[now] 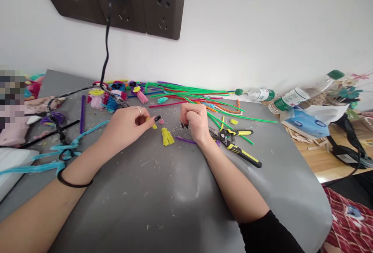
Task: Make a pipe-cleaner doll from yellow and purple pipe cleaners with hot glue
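My left hand [125, 126] is closed in a pinch on a small yellow pipe cleaner piece [153, 125], mostly hidden behind the thumb. Close to its fingertips lie a tiny pink fuzzy bit [161, 121] and a small yellow skirt-shaped bundle of pipe cleaner [167, 137]. My right hand [194, 123] is curled into a fist above the table; whatever its fingers may hold is hidden. A purple pipe cleaner [185, 140] runs beneath that hand. Just right of the wrist lie black-and-yellow wire cutters [240, 152], handles spread.
Green pipe cleaners [186, 89] and other colours lie along the wall. Small pipe cleaner dolls [97, 98] stand back left, near a black cable [107, 47]. Blue pipe cleaners [49, 166] lie by my left forearm. Bottles [288, 99] and a tissue pack [305, 123] are at right.
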Demonstrator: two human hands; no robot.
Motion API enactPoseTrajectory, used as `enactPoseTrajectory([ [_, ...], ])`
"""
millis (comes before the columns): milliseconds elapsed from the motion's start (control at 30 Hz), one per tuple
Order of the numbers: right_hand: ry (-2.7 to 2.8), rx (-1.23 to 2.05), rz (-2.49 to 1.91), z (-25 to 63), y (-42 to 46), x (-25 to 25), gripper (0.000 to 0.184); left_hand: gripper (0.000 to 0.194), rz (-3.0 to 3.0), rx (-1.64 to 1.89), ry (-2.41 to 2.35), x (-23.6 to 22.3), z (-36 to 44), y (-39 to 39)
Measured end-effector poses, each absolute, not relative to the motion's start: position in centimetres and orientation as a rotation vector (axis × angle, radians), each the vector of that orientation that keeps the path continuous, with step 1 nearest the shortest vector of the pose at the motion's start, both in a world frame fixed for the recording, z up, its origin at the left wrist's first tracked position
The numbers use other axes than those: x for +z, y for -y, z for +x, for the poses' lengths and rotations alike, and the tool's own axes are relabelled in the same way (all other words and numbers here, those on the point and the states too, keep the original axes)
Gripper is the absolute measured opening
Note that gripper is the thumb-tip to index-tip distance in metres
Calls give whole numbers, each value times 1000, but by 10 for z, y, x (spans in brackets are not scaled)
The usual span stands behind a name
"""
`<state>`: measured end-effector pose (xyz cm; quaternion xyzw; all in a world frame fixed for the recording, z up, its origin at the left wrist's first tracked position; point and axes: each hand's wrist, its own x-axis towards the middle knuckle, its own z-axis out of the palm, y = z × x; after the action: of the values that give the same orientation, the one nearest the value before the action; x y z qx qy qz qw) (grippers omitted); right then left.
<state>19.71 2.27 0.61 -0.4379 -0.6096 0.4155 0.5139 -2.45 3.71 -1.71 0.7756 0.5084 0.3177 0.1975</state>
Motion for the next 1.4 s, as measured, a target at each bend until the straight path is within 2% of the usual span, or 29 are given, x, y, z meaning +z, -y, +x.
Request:
enactPoseTrajectory([
  [133,1473,1006,-1031,198,-22,7,17,21,2493,959,-1364,-18,-25,-37],
  [267,1446,997,-1017,198,-22,8,18,32,2614,828,-856,-7,-22,-28],
  [367,1412,985,-1050,197,-23,10,19,40,2622,652,-695,-7,-20,-24],
  [533,1275,1056,-1032,194,-26,11,7,25,2605,635,-728,-14,-19,-25],
  [700,1298,1117,-993,192,-28,8,9,22,2492,787,-799,-8,-18,-25],
  [833,1366,1202,-956,190,-26,9,7,29,2254,952,-1075,-4,-22,-28],
  [1067,1508,1308,-868,187,-23,5,21,52,1894,940,-1217,1,-22,-33],
  [1400,1496,1306,-830,187,-30,-1,25,49,1950,851,-1203,6,-20,-29],
])
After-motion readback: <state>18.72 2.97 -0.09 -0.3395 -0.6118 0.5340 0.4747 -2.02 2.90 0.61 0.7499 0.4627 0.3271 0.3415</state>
